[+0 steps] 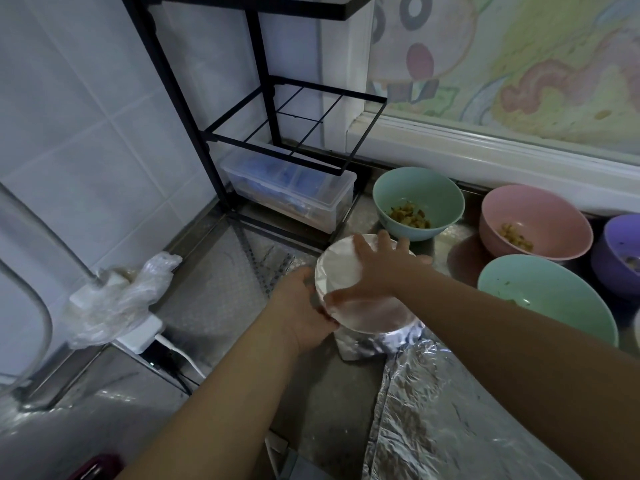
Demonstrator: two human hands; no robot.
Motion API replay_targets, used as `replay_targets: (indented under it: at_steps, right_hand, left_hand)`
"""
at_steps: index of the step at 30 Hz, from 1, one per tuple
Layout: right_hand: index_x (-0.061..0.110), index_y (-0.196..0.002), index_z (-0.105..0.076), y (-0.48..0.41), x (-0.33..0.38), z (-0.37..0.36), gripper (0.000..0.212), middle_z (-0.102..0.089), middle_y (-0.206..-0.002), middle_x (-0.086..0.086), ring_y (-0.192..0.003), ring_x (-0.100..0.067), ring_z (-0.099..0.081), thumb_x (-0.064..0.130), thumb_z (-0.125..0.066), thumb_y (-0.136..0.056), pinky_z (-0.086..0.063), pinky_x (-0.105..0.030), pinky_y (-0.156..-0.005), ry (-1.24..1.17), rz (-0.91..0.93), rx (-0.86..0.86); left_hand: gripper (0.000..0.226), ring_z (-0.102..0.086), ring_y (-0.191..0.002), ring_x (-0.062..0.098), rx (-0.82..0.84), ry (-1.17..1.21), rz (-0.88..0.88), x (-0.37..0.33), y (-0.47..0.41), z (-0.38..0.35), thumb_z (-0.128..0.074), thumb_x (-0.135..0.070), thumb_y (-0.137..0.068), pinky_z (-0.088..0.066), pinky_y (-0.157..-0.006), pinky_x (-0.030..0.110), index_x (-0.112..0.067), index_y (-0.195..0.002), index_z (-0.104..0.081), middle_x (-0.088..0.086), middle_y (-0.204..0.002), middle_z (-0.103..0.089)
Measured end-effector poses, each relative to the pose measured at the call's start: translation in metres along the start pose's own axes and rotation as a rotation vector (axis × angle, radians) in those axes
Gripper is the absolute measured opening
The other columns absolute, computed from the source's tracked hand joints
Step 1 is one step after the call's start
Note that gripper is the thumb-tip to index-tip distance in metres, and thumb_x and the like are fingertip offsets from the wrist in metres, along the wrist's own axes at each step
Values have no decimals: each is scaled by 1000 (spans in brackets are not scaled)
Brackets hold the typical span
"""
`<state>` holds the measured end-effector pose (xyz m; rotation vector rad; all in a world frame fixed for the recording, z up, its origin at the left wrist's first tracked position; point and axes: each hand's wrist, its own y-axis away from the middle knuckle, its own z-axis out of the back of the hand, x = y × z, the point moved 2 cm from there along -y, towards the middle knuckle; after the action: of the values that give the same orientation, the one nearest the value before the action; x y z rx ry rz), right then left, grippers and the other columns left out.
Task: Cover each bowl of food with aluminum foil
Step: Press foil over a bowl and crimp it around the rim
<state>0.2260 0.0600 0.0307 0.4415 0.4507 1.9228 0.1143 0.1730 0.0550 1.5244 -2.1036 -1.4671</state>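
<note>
A bowl wrapped in aluminum foil (363, 313) stands in the middle of the steel counter, its top smooth and its sides crinkled. My right hand (374, 268) lies flat on the foil top with fingers spread. My left hand (301, 306) cups the bowl's left side, fingers curled round the foil edge. A loose sheet of foil (446, 410) lies on the counter in front of the bowl. Uncovered bowls stand to the right: a green one with food (417, 202), a pink one with food (533, 226), a second green one (543, 299) and a purple one (620, 254).
A black wire rack (294, 133) stands in the back corner over a clear plastic box (291, 192). A white power strip wrapped in plastic (117, 306) lies at the left by the tiled wall. A window ledge (485, 143) runs behind the bowls.
</note>
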Motion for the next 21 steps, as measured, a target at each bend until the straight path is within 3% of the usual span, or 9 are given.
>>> replay_targets:
  at_steps: [2, 4, 6, 10, 12, 15, 17, 21]
  right_hand:
    - [30, -162, 4, -4, -2, 4, 176, -5, -167, -16, -149, -50, -11, 114, -24, -10, -20, -75, -112, -2, -54, 20]
    - [27, -162, 4, -8, -6, 7, 184, -3, -167, -20, -150, -50, -12, 112, -20, -1, -22, -74, -113, -2, -55, 23]
    - [32, -161, 12, -7, -7, 10, 174, 12, -169, -17, -152, -50, -1, 112, -32, -13, -21, -76, -112, -22, 18, -1]
    - [46, -155, 22, -4, 1, 6, 148, 30, -166, 2, -152, -41, 24, 97, -64, -46, -8, -84, -109, -41, 139, 27]
    - [49, -154, 21, -5, 4, 2, 143, 30, -166, 4, -151, -41, 26, 95, -67, -51, -5, -86, -107, -10, 151, 43]
    - [49, -155, 19, -8, 5, -1, 143, 29, -166, 4, -151, -43, 26, 95, -67, -51, -4, -88, -105, 22, 142, 52]
    - [49, -155, 19, -9, 7, -1, 145, 29, -166, 4, -151, -44, 24, 98, -65, -47, -5, -88, -104, 21, 131, 54]
    - [51, -154, 18, -10, 7, -4, 146, 28, -167, 5, -152, -43, 22, 99, -65, -43, -5, -86, -106, -6, 110, 49]
  left_hand:
    - [20, -55, -105, 30, -79, -11, -65, -11, -9, 9, -47, -28, -97, -46, -103, 43, -15, -95, -63, 13, -107, -62]
    - [23, -53, -88, 26, -107, -27, -105, -17, -19, 16, -47, -33, -99, -47, -83, 37, -17, -90, -60, 10, -96, -58]
    - [25, -47, -76, 23, -111, -32, -106, -18, -26, 19, -47, -35, -99, -41, -68, 34, -18, -82, -55, 7, -87, -51]
    - [21, -49, -66, 19, -138, -48, -136, -11, -33, 20, -51, -30, -98, -42, -62, 31, -15, -85, -56, 6, -82, -51]
    - [19, -47, -54, 17, -138, -45, -169, -10, -34, 21, -51, -30, -98, -41, -55, 27, -13, -94, -60, 4, -74, -50]
    - [17, -44, -55, 16, -142, -18, -202, -7, -40, 26, -52, -29, -98, -40, -51, 26, -13, -96, -59, 4, -75, -53]
    - [16, -50, -59, 18, -120, 24, -230, -1, -44, 27, -53, -26, -98, -46, -56, 29, -11, -97, -58, 5, -75, -56]
    - [32, -68, -88, 28, -58, 149, -307, 19, -47, 24, -49, -27, -101, -53, -88, 40, -2, -107, -67, 12, -93, -73]
